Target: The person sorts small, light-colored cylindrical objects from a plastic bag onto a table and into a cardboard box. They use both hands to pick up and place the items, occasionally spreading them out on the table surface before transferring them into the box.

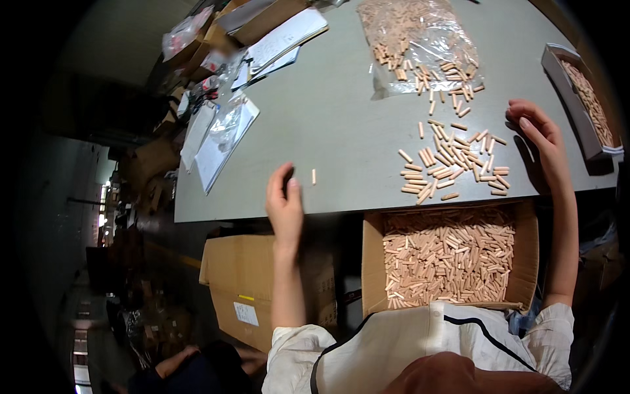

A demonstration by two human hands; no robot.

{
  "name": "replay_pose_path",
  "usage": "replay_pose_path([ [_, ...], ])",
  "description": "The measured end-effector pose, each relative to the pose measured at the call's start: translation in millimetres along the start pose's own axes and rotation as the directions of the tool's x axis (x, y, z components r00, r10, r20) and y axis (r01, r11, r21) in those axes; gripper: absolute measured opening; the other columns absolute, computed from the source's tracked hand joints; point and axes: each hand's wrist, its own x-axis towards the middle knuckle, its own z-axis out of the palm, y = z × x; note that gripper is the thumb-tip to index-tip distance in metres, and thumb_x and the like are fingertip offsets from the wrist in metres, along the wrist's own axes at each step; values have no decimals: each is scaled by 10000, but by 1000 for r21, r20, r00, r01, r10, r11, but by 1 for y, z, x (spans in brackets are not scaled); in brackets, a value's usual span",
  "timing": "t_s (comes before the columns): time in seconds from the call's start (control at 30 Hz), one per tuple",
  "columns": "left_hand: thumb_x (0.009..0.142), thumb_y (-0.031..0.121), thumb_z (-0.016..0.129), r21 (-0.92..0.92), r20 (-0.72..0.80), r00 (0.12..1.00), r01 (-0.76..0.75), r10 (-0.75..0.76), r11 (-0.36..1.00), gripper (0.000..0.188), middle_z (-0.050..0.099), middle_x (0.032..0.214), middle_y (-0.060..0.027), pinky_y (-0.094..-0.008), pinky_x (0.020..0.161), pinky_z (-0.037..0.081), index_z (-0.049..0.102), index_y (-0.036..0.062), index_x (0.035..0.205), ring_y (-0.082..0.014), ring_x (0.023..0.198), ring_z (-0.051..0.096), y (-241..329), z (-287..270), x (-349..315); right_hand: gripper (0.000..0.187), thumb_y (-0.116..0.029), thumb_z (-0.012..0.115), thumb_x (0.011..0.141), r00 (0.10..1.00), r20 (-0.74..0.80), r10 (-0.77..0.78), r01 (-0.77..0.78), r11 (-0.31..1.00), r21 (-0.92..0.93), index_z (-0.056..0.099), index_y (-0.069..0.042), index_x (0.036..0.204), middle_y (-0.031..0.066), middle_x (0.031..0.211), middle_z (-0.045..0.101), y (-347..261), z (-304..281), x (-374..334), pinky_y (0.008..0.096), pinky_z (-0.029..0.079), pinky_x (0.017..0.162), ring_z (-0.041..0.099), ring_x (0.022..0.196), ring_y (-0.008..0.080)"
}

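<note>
wooden pegs lie near the right hand — bent, loosely curled.

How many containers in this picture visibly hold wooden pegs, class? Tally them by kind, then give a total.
Bags: 1 (the clear plastic bag)
Boxes: 2 (the wide brown box below the near edge of the table, and the narrow box at the right)
Total: 3

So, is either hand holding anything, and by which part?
Nothing shows held in the left hand or right hand; a lone dowel lies beside the left.
</note>
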Motion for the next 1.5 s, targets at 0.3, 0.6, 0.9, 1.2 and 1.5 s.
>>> replay_pose_path([
  [0.3, 882, -7, 738, 114, 275, 866, -461, 418, 880, 190, 702, 958, -66, -289, 736, 539, 766, 51, 1061, -191, 819, 653, 66, 44, -20, 148, -87, 606, 971, 981, 103, -165, 189, 937, -294, 683, 28, 1024, 92, 1256, 649, -13, 19, -1, 293, 429, 1036, 595, 1185, 189],
  [0.6, 1110, 237, 450, -91, 375, 887, -255, 271, 963, 462, 564, 1467, -205, -394, 1169, 368, 507, -17, 1491, -311, 1370, 523, 87, 84, -1, 186, -111, 602, 1007, 992, 22, -125, 127, 971, -204, 673, 25, 1112, 79, 1264, 646, -16, 16, -2, 284, 434, 1031, 590, 1157, 153],
  [0.9, 1114, 475, 391, -400, 756, 564, -4, 332, 917, 723, 438, 1592, -223, -445, 1228, 305, 310, -62, 1591, -321, 1514, 376, 108, 83, -28, 231, -106, 591, 1024, 991, 35, -131, 135, 961, -242, 661, 32, 1195, 83, 1286, 641, -8, 14, -2, 303, 441, 1066, 595, 1193, 162],
  [1.2, 1129, 363, 384, -154, 552, 783, -243, 287, 958, 632, 371, 1639, -225, -417, 1260, 221, 326, -75, 1581, -328, 1546, 319, 107, 120, 17, 285, -93, 621, 1006, 990, -37, -136, 132, 986, -99, 657, 15, 1268, 94, 1248, 685, 0, 16, 2, 312, 501, 1030, 663, 1168, 177],
  [1.5, 1105, 314, 398, -193, 776, 375, -624, 507, 757, 631, 310, 1660, -250, -482, 1289, 140, 273, -50, 1606, -384, 1565, 251, 125, 129, 9, 311, -99, 587, 1044, 997, -45, -54, 52, 997, -50, 608, 34, 1324, 98, 1273, 654, -2, 15, -1, 333, 491, 1088, 653, 1208, 198],
])
